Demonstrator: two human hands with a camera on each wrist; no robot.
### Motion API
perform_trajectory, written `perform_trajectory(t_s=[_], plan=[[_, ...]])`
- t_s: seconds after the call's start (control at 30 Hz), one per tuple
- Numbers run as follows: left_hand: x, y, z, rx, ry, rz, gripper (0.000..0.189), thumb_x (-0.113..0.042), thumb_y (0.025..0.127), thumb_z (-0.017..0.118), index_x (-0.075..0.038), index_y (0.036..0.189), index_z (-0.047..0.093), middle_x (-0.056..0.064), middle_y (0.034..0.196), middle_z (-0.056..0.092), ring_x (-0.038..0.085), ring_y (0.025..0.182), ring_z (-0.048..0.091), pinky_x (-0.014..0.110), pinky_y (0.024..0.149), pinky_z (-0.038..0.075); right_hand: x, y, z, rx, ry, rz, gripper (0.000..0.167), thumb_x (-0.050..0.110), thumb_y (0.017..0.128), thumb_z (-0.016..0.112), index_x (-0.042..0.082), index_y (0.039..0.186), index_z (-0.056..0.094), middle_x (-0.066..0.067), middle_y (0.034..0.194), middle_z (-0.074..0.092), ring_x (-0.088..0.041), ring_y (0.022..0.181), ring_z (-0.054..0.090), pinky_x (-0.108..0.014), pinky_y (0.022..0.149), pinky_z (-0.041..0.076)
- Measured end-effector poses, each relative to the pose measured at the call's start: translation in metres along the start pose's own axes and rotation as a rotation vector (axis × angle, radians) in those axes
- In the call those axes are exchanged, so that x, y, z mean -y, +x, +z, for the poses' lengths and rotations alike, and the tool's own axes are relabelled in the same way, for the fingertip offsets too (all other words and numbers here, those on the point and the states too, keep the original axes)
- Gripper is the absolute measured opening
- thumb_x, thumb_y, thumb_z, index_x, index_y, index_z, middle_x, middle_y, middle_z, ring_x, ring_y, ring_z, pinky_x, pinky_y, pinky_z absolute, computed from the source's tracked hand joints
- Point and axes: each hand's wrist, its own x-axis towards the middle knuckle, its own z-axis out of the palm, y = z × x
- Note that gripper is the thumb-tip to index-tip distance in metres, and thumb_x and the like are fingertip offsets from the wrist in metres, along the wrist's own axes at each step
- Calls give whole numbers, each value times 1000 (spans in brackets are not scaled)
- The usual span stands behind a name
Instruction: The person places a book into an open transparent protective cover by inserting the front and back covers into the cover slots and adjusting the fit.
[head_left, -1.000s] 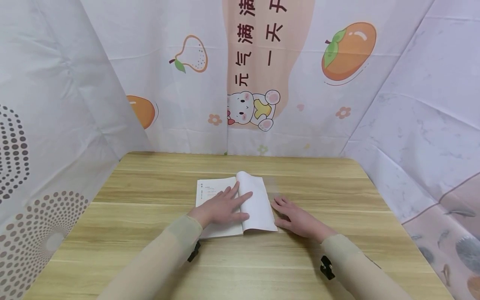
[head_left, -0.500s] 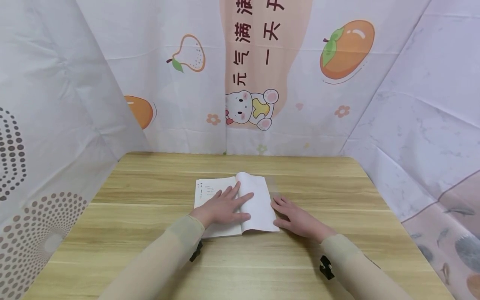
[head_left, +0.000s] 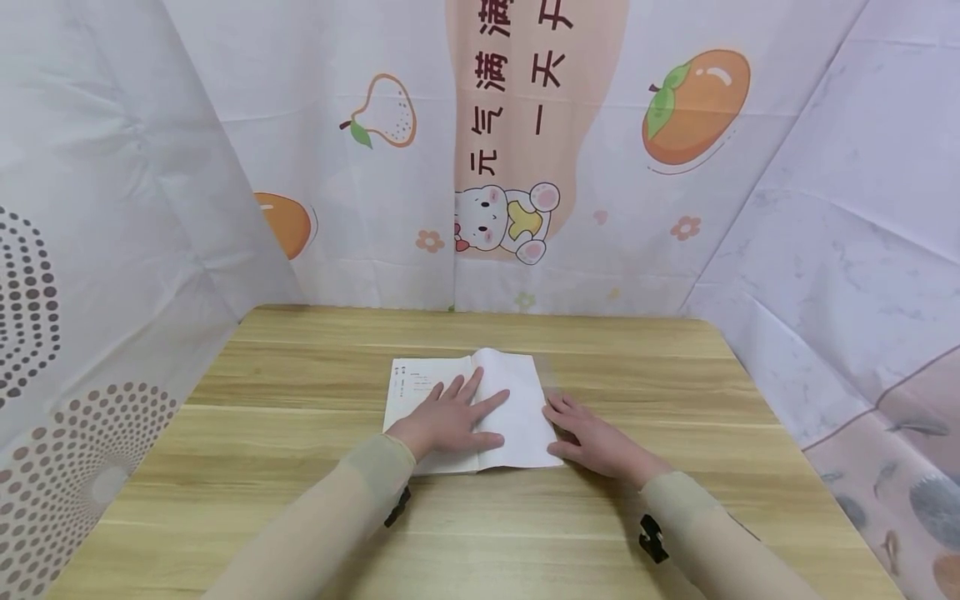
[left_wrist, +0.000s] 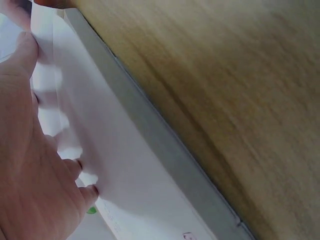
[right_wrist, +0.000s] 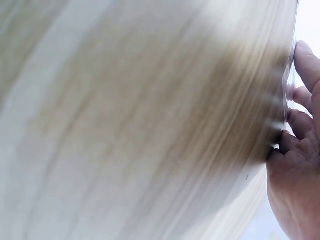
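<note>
An open book [head_left: 525, 417] lies on the table, printed text on its left page and a blank white right page. My left hand [head_left: 446, 421] rests across the middle fold with fingers spread, the fingertips reaching onto the right page. In the left wrist view, that hand [left_wrist: 37, 165] lies over the pages, and the thick block of page edges [left_wrist: 135, 112] faces the camera. At the book's right edge, my right hand [head_left: 596, 437] touches the border with its fingers, thumb near the lower corner. Beside these fingers, the right wrist view shows a thin clear edge [right_wrist: 286, 95].
The wood-grain table [head_left: 480, 542] extends on all sides of the book. Behind it hangs a white curtain [head_left: 337, 208] with printed fruit and characters, and further cloths hang at left and right. Black wrist straps [head_left: 652, 537] sit under the sleeves.
The right page, which curled up near the fold, lies flatter now. My left hand has shifted slightly to the right. My right hand has stayed nearly in place.
</note>
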Motion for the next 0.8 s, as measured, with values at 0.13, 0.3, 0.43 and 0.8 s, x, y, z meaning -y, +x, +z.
perform_trajectory(t_s=[0.13,0.3,0.43,0.8], plan=[[-1,0,2,-1,23,-9,77,-76,96,38,-45,163,14,10,172,-4,42,156,12,62,123,14,-1,0,1,-1,0,-1,69,35,101,64,4,157,38,-17,169,20,-44,155,14,-63,120,22],[-1,1,3,-3,34,-34,86,-77,96,38,-37,165,8,5,173,-5,38,157,12,60,123,14,-2,0,1,-3,-4,-3,69,35,101,64,4,157,38,-18,169,20,-44,154,14,-63,120,22],[0,3,4,-6,50,-60,94,-79,95,37,-28,166,3,0,173,-4,34,158,11,58,124,14,-2,1,1,-4,-3,-6,69,35,101,64,4,157,38,-18,169,19,-44,154,15,-62,120,22],[4,1,4,4,48,-42,91,-74,98,40,-25,166,6,0,173,-2,33,158,9,58,125,14,0,0,1,5,1,4,69,35,102,64,4,157,38,-18,169,18,-44,155,14,-62,120,22]])
